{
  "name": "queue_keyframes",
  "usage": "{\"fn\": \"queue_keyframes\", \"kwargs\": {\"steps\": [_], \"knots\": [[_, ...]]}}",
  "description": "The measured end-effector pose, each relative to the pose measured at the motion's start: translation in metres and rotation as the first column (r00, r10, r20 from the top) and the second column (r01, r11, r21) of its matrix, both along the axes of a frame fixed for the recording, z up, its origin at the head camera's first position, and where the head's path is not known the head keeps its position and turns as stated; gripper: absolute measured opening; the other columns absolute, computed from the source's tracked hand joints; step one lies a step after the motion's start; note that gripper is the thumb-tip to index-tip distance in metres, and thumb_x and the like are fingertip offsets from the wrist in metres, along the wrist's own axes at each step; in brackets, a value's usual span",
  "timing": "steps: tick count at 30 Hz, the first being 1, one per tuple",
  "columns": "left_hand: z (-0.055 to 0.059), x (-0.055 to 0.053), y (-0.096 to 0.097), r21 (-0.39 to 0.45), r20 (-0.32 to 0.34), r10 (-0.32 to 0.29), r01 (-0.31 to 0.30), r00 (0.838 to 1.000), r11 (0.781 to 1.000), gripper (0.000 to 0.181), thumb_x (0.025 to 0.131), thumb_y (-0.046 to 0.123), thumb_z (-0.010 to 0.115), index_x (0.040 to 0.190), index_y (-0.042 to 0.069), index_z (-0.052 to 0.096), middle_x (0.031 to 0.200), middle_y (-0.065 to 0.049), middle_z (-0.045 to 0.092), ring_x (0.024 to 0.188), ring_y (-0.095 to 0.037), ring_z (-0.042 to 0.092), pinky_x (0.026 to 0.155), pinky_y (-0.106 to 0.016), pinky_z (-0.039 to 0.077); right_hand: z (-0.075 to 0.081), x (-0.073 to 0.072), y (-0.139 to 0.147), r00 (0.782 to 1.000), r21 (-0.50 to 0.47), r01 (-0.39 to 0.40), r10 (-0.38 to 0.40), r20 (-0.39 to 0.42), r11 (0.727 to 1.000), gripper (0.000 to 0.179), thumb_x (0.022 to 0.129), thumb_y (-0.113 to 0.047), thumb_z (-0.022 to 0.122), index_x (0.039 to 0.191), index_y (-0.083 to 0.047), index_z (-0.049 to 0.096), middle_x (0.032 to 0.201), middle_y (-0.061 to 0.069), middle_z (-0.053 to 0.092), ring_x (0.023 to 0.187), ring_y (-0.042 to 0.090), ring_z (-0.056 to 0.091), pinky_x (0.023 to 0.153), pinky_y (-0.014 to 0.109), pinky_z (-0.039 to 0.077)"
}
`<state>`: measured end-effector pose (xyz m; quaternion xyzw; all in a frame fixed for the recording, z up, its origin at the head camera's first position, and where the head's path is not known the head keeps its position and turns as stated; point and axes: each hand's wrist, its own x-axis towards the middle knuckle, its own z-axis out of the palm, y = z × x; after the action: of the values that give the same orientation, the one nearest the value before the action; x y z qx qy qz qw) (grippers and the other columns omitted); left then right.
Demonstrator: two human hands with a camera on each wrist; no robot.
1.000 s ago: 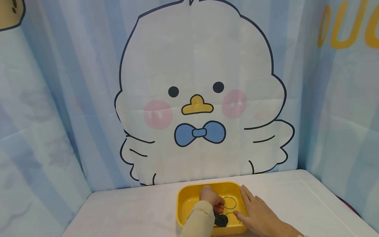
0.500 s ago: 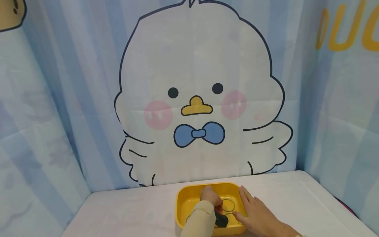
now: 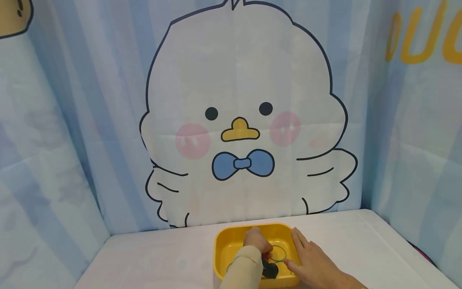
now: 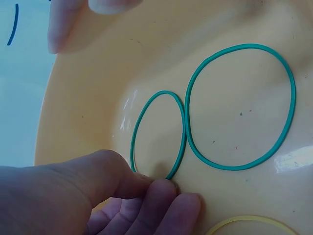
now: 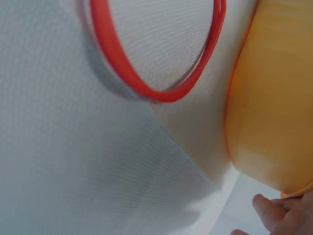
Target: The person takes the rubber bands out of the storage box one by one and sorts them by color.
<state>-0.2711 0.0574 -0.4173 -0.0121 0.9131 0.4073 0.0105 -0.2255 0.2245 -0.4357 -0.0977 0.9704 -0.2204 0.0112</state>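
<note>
My left hand (image 3: 258, 239) reaches into a yellow plastic tub (image 3: 219, 253) from a beige sleeve. In the left wrist view its thumb and forefinger pinch the near end of a small green rubber band (image 4: 132, 139). That band's side touches a larger green rubber band (image 4: 294, 93) lying on the tub's floor. Part of a yellow rubber band (image 4: 252, 218) shows at the lower edge. With fingers straight, my right hand (image 3: 315, 259) rests against the tub's right rim. The right wrist view catches its fingers beside the tub.
A red rubber band (image 5: 124, 68) shows over white cloth outside the tub in the right wrist view. White cloth covers the table (image 3: 155, 261). Behind it hangs a curtain (image 3: 238, 72) printed with a duck. A dark wrist camera (image 3: 270, 270) hides part of the tub floor.
The green band at my left fingertips has shifted slightly toward the tub's near side, closing its gap to the other green band. My right hand has stayed at the rim.
</note>
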Motion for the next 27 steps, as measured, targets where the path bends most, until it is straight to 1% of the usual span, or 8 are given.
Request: {"fn": "queue_keyframes", "kwargs": {"steps": [5,10,14,16,17,21,24,27], "knots": [[0.0018,0.0013,0.0005,-0.040,-0.002,-0.006,0.006,1.000,0.999,0.020,0.071,0.002,0.084,0.076,-0.001,0.065,0.045,-0.005,0.062,0.041,-0.015,0.064,0.042,-0.021,0.051,-0.0008,-0.0004,0.0003,1.000,-0.007,-0.001,0.001,0.006,1.000,0.093,0.091,-0.055,0.060,0.152,0.007,0.027,0.159,0.026,0.029,0.121,0.037,0.055,0.108,0.064,0.038],[0.0019,0.0000,0.0034,-0.067,0.005,-0.004,0.004,1.000,0.998,0.024,0.068,0.003,0.088,0.075,-0.001,0.065,0.045,-0.005,0.061,0.043,-0.015,0.064,0.045,-0.022,0.053,-0.0017,-0.0010,0.0013,1.000,-0.009,-0.011,0.011,0.002,1.000,0.092,0.092,-0.053,0.060,0.152,0.007,0.026,0.158,0.026,0.029,0.120,0.036,0.055,0.108,0.063,0.039],[0.0014,-0.0029,0.0064,-0.154,-0.015,0.000,-0.002,1.000,0.988,0.029,0.064,0.007,0.092,0.077,-0.002,0.068,0.054,-0.006,0.062,0.050,-0.016,0.063,0.054,-0.025,0.057,-0.0015,-0.0012,0.0009,1.000,-0.011,-0.008,0.008,0.006,1.000,0.092,0.092,-0.055,0.059,0.152,0.007,0.026,0.158,0.026,0.029,0.120,0.036,0.055,0.108,0.063,0.039],[0.0014,-0.0036,0.0070,-0.177,-0.028,0.006,-0.011,1.000,0.984,0.028,0.063,0.006,0.092,0.078,-0.002,0.069,0.057,-0.007,0.061,0.051,-0.017,0.063,0.054,-0.026,0.057,-0.0015,-0.0008,0.0007,1.000,-0.012,-0.004,0.004,0.009,1.000,0.093,0.092,-0.056,0.059,0.152,0.007,0.026,0.159,0.025,0.029,0.120,0.036,0.055,0.108,0.063,0.039],[0.0012,-0.0037,0.0069,-0.179,-0.028,0.006,-0.011,1.000,0.984,0.027,0.064,0.004,0.092,0.077,-0.002,0.069,0.058,-0.008,0.061,0.051,-0.017,0.063,0.053,-0.026,0.057,-0.0012,-0.0009,0.0005,1.000,-0.012,0.000,0.000,0.011,1.000,0.094,0.092,-0.056,0.059,0.153,0.006,0.026,0.159,0.025,0.030,0.119,0.036,0.055,0.108,0.063,0.039],[0.0022,-0.0030,0.0058,-0.131,-0.011,0.004,-0.005,1.000,0.991,0.024,0.061,-0.007,0.086,0.075,-0.003,0.067,0.058,-0.008,0.059,0.051,-0.019,0.060,0.045,-0.025,0.053,-0.0003,-0.0015,0.0006,1.000,-0.012,0.003,-0.003,0.015,1.000,0.095,0.091,-0.056,0.060,0.153,0.006,0.025,0.158,0.026,0.030,0.118,0.035,0.055,0.108,0.064,0.039],[0.0027,-0.0023,0.0040,-0.120,-0.011,-0.007,0.006,1.000,0.993,0.023,0.060,-0.008,0.083,0.074,-0.002,0.066,0.056,-0.008,0.059,0.051,-0.019,0.057,0.044,-0.024,0.050,-0.0005,-0.0019,0.0008,1.000,-0.012,0.004,-0.003,0.017,1.000,0.094,0.091,-0.056,0.060,0.153,0.006,0.025,0.158,0.025,0.030,0.118,0.035,0.055,0.108,0.063,0.039],[0.0022,-0.0023,0.0017,-0.091,-0.005,-0.020,0.020,1.000,0.996,0.021,0.063,-0.006,0.082,0.073,-0.002,0.064,0.048,-0.006,0.061,0.043,-0.016,0.060,0.042,-0.023,0.050,-0.0011,-0.0020,0.0009,1.000,-0.014,0.005,-0.005,0.025,1.000,0.095,0.091,-0.056,0.060,0.153,0.006,0.025,0.159,0.025,0.029,0.119,0.034,0.055,0.109,0.064,0.038]]}}
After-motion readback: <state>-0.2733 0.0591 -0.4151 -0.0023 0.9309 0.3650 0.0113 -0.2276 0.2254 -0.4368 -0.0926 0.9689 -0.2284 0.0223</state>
